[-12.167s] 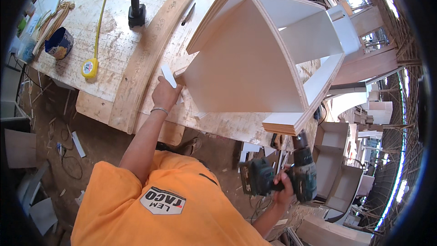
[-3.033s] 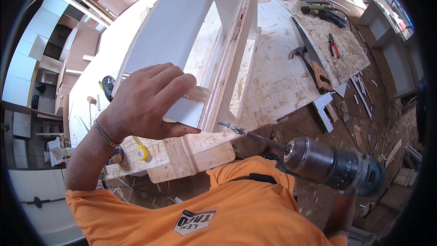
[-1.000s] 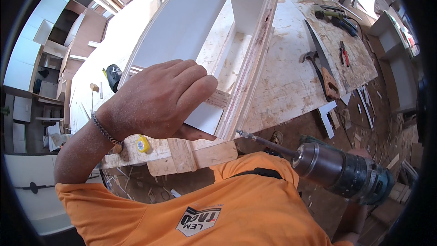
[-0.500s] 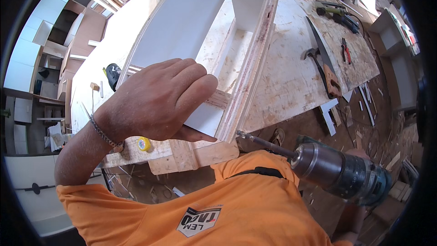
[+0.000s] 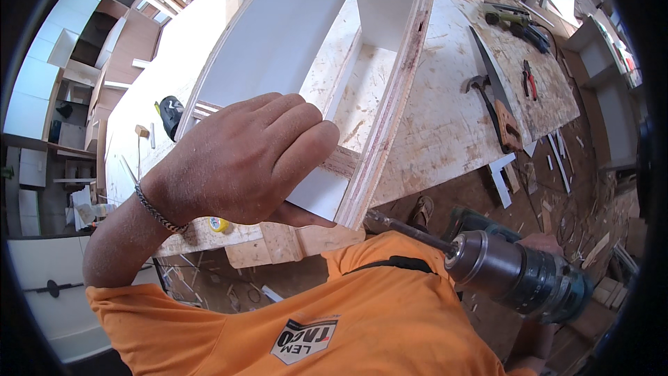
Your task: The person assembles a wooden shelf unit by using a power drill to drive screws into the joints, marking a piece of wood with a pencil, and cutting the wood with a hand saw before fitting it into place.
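My left hand (image 5: 254, 157) is closed over the near end of a white-faced plywood box frame (image 5: 376, 146), its knuckles up and one finger showing below by the near corner. The frame lies tilted across a worn worktable, with layered raw edges. In my right hand (image 5: 543, 244), mostly hidden behind the tool, is a cordless drill (image 5: 515, 271) with a dark chuck. Its long bit (image 5: 417, 233) points left at the right panel's outer face near that corner. The tip meets the panel or sits just off it; I cannot tell which.
On the worktable (image 5: 445, 111) to the right lie a handsaw (image 5: 506, 125), a hammer (image 5: 479, 83), red-handled pliers (image 5: 530, 80) and a green-and-black power tool (image 5: 515, 21). A tape measure (image 5: 170, 115) and a yellow tape roll (image 5: 218, 224) are at left. Offcuts (image 5: 502, 177) litter the floor.
The frame's near corner and my left hand have shifted slightly right and down. The drill has dropped a little, and its bit tip is now closer to the panel.
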{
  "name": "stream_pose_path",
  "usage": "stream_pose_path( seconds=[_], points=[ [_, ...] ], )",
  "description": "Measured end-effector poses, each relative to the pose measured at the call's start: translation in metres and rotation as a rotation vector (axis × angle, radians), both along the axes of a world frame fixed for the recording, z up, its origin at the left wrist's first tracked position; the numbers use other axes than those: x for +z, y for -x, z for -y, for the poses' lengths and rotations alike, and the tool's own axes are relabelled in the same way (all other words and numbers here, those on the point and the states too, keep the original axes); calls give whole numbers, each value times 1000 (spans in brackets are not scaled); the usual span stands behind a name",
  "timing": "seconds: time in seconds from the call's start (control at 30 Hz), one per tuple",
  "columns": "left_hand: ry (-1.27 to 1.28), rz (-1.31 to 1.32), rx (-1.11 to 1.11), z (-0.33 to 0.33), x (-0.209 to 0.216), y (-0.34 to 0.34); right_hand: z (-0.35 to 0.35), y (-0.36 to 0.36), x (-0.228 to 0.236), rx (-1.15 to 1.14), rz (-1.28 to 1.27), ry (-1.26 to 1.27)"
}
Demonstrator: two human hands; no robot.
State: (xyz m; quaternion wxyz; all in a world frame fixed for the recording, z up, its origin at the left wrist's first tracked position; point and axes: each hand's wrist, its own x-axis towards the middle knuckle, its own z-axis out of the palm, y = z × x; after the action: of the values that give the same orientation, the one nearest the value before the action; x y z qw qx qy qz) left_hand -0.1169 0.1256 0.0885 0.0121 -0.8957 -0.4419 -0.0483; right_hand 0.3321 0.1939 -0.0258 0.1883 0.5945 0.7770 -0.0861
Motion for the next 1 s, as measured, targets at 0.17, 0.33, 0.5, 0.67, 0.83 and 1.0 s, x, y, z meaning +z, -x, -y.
stream_pose_path(
  seconds=[0.17,0.33,0.5,0.67,0.83,1.0],
  points=[
    [12,11,-1,-1,0,2,4,31,22,-28,-33,-25],
    [0,-10,5,1,0,2,-9,15,17,58,-715,161],
    [-1,-6,1,0,-2,3,-5,3,-8,218,-924,55],
    [-18,12,6,3,1,-1,-8,17,1,288,-1129,25],
    [-19,6,-12,-1,-1,0,-13,7,2,359,-1139,120],
    [-52,32,-18,3,-1,1,-17,3,-4,366,-1192,156]
  ],
)
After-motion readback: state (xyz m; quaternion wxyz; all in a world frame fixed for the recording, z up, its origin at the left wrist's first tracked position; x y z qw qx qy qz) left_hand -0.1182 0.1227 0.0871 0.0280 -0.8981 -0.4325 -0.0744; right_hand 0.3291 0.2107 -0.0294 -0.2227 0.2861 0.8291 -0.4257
